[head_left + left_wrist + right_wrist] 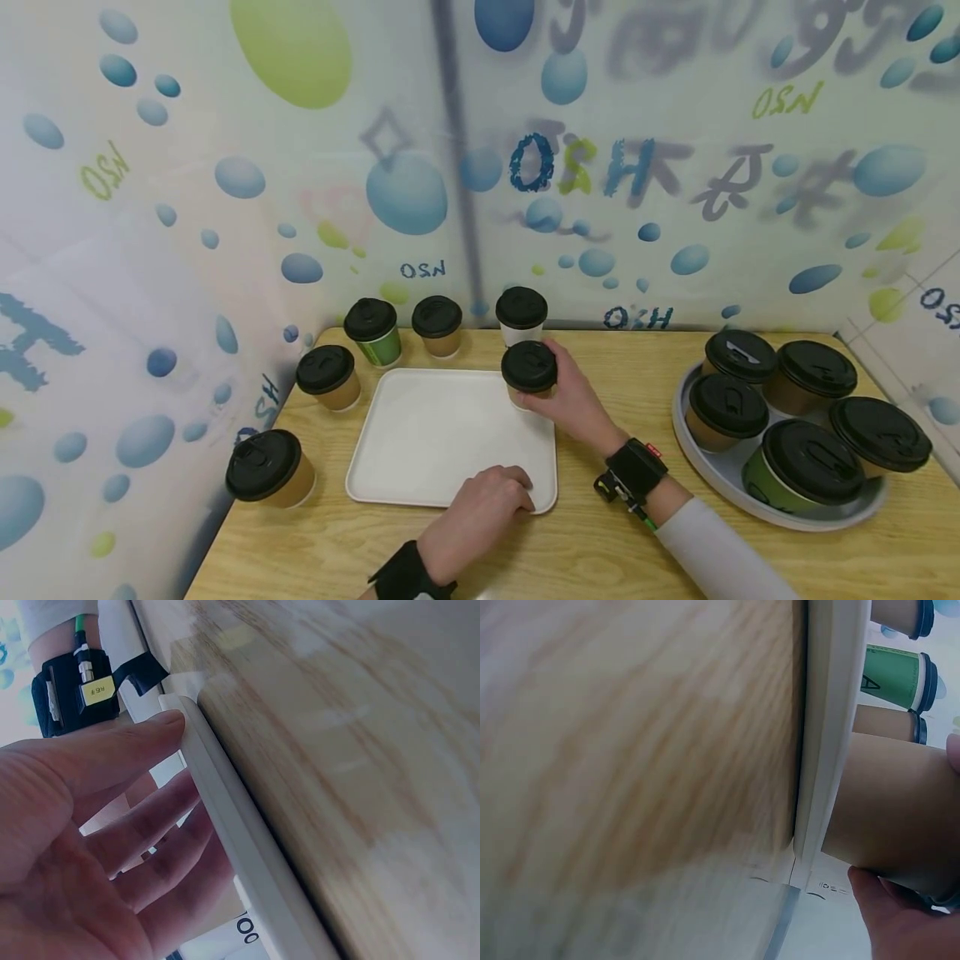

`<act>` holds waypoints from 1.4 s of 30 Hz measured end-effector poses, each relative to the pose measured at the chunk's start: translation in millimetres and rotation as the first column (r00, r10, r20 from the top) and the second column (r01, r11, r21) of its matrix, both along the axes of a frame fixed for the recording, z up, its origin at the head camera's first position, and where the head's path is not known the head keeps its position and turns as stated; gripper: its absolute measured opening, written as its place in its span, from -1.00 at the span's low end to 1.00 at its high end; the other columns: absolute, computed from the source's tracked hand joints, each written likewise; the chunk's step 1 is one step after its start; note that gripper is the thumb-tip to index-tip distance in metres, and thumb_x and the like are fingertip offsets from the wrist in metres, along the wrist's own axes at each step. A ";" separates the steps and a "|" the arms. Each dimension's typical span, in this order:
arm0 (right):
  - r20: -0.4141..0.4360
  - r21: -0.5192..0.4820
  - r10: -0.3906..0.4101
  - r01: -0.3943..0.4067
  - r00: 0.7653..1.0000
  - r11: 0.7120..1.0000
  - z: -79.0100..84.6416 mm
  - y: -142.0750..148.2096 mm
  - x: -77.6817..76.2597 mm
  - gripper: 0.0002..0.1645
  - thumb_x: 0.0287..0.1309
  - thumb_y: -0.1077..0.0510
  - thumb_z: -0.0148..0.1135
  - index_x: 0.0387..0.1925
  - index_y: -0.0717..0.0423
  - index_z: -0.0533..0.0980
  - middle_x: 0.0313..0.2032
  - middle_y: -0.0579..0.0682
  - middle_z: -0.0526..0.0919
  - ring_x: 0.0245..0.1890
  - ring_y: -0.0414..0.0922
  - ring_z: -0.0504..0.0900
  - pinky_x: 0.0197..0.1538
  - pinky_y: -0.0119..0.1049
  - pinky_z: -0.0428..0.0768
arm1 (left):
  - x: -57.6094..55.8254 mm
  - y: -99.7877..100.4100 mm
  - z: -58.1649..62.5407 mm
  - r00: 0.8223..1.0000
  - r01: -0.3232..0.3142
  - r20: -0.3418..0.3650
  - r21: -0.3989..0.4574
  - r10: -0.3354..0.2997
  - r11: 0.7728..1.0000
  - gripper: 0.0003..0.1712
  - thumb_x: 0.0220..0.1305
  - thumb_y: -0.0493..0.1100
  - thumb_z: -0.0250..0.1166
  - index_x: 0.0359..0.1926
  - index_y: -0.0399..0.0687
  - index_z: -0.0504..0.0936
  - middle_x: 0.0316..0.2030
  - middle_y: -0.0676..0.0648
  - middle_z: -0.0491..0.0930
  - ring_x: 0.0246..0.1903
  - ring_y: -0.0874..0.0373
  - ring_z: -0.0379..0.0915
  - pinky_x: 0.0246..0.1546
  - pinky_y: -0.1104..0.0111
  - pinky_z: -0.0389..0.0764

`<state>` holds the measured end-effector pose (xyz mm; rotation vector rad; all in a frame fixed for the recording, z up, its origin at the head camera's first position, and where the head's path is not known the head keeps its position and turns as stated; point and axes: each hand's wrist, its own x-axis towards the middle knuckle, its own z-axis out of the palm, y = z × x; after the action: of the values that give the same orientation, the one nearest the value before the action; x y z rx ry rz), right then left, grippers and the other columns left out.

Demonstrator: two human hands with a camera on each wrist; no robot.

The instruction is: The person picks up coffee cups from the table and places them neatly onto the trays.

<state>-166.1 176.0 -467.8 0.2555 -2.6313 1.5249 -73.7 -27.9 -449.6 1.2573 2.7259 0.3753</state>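
My right hand point(572, 398) grips a brown paper cup with a black lid point(529, 367) at the far right corner of a white rectangular tray point(442, 437). Up close in the right wrist view, the same cup point(900, 810) lies just past the tray's rim; whether its base touches the tray cannot be told. My left hand point(487, 507) rests at the tray's near right corner. Its thumb point(161, 727) touches the rim in the left wrist view, and the loosely extended fingers reach over the inner side, their tips hidden behind the rim.
Directly behind the gripped cup stands a white lidded cup point(521, 315). Left of the tray are a green cup point(378, 342) and several brown ones point(277, 475). A round grey tray point(795, 518) at right bears several wider lidded cups point(726, 412). A patterned curtain point(525, 208) borders the table.
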 end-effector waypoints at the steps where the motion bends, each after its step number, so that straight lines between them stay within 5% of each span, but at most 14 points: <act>1: 0.001 0.006 0.003 -0.003 1.000 1.000 -0.3 -0.1 -0.2 0.24 0.13 -0.05 0.58 0.61 0.15 0.01 0.54 0.22 0.17 0.52 0.17 0.21 0.46 0.25 0.23 | -0.1 -0.1 0.3 1.000 -0.001 0.005 -0.001 0.002 1.000 -0.74 0.21 -0.35 0.46 -0.35 0.17 0.89 -0.14 0.13 0.72 -0.14 0.28 0.62 -0.29 0.45 0.63; 12: 0.029 0.035 0.030 -0.031 0.999 0.999 0.4 -3.9 -2.3 0.25 0.13 -0.07 0.57 0.61 0.15 -0.01 0.54 0.22 0.15 0.53 0.18 0.18 0.45 0.26 0.22 | 0.0 -1.5 1.6 1.000 -0.014 0.022 -0.019 0.014 1.000 -0.74 0.23 -0.35 0.45 -0.34 0.18 0.89 -0.14 0.13 0.71 -0.14 0.27 0.62 -0.31 0.46 0.63; 19: 0.089 0.065 0.061 -0.067 0.994 0.996 5.3 6.7 6.4 0.42 0.14 -0.06 0.56 0.67 0.07 -0.25 0.61 0.22 -0.03 0.54 0.23 0.13 0.44 0.24 0.27 | 0.4 -0.5 1.3 1.000 -0.013 0.009 -0.015 0.013 1.000 -0.76 0.22 -0.32 0.46 -0.34 0.18 0.89 -0.14 0.14 0.72 -0.15 0.28 0.62 -0.29 0.46 0.63; 23: 0.168 0.129 0.016 -0.038 0.986 0.991 11.5 19.2 20.4 0.29 0.21 0.01 0.49 0.66 0.13 -0.19 0.51 0.32 0.17 0.38 0.28 0.38 0.29 0.20 0.49 | 0.6 -0.4 1.7 1.000 -0.001 -0.005 -0.025 0.001 1.000 -0.80 0.25 -0.26 0.46 -0.31 0.19 0.89 -0.10 0.14 0.72 -0.12 0.26 0.62 -0.28 0.43 0.64; 26: 0.198 0.230 -0.022 -0.025 0.980 0.973 13.1 25.8 30.8 -0.08 0.29 0.06 0.39 0.51 0.29 0.19 0.25 0.28 0.49 0.14 0.17 0.58 0.13 0.08 0.61 | -2.5 -5.1 4.8 0.999 0.034 0.035 -0.038 -0.033 0.999 -0.84 0.29 -0.23 0.45 -0.25 0.16 0.88 -0.05 0.13 0.72 -0.07 0.27 0.63 -0.18 0.42 0.65; 29: 0.211 0.339 -0.015 -0.059 0.977 0.939 11.6 27.4 37.6 -0.59 0.36 0.07 0.32 0.10 0.26 0.58 -0.17 0.06 0.67 -0.23 -0.04 0.63 -0.15 -0.13 0.63 | -10.5 -15.7 10.7 0.992 0.057 0.113 -0.041 -0.052 0.998 -0.85 0.30 -0.21 0.46 -0.14 0.09 0.86 0.01 0.10 0.72 0.00 0.27 0.63 -0.05 0.40 0.64; 31: 0.217 0.377 0.012 -0.095 0.976 0.921 9.5 26.3 39.4 -0.78 0.39 0.07 0.30 -0.19 0.17 0.66 -0.43 -0.06 0.60 -0.44 -0.13 0.52 -0.34 -0.25 0.51 | -18.5 -24.6 15.5 0.986 0.034 0.161 -0.029 -0.029 0.999 -0.82 0.32 -0.19 0.45 -0.07 0.04 0.84 0.03 0.07 0.72 0.03 0.24 0.63 0.04 0.34 0.63; 36: 0.242 0.396 0.050 -0.146 0.969 0.907 4.3 22.4 39.6 -0.65 0.43 0.03 0.26 -0.53 0.02 0.57 -0.66 -0.16 0.34 -0.62 -0.21 0.32 -0.47 -0.35 0.22 | -44.9 -44.7 27.0 0.980 -0.122 0.168 0.109 0.103 0.987 -0.82 0.39 -0.18 0.39 -0.05 -0.07 0.81 -0.02 -0.01 0.75 0.03 0.08 0.66 0.06 0.14 0.63; 42: 0.245 0.391 0.065 -0.160 0.967 0.906 0.4 20.0 36.8 -0.63 0.41 0.11 0.26 -0.58 0.02 0.52 -0.67 -0.16 0.31 -0.65 -0.21 0.31 -0.49 -0.37 0.18 | -85.3 -53.5 33.7 0.963 -0.269 0.101 0.362 0.249 0.893 -0.88 0.37 -0.27 0.38 -0.14 -0.15 0.82 -0.18 -0.02 0.78 -0.19 0.10 0.69 -0.15 0.20 0.69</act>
<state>-129.3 195.9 -467.4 0.2803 -3.1575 1.0637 -159.0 -81.4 -415.9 0.9251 2.8708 0.9817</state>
